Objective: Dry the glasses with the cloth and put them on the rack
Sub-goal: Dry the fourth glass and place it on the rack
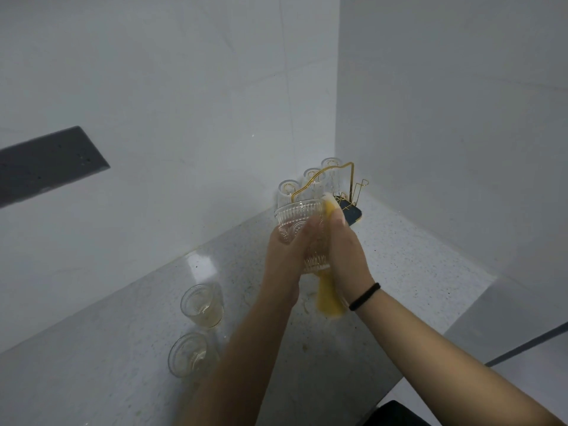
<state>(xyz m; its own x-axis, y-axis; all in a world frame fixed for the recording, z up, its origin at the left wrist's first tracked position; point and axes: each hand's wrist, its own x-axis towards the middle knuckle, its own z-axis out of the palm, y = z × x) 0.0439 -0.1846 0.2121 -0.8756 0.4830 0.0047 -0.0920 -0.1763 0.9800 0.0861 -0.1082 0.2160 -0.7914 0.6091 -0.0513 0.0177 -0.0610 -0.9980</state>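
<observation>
My left hand [284, 256] grips a ribbed clear glass [296, 218] held up above the counter, mouth tilted away from me. My right hand [347, 253] presses a yellow cloth [330, 298] against the right side of that glass; the cloth hangs down below my palm. Behind the held glass stands a gold wire rack [350, 172] on a dark tray in the corner, with three glasses [312, 176] upside down on it. Two more glasses stand upright on the counter to the left, one nearer the wall [201, 305] and one nearer me [189, 353].
The speckled grey counter [415, 256] runs into a corner of white walls. Its edge drops off at the right and front right. A dark rectangular panel [46, 164] is set in the left wall.
</observation>
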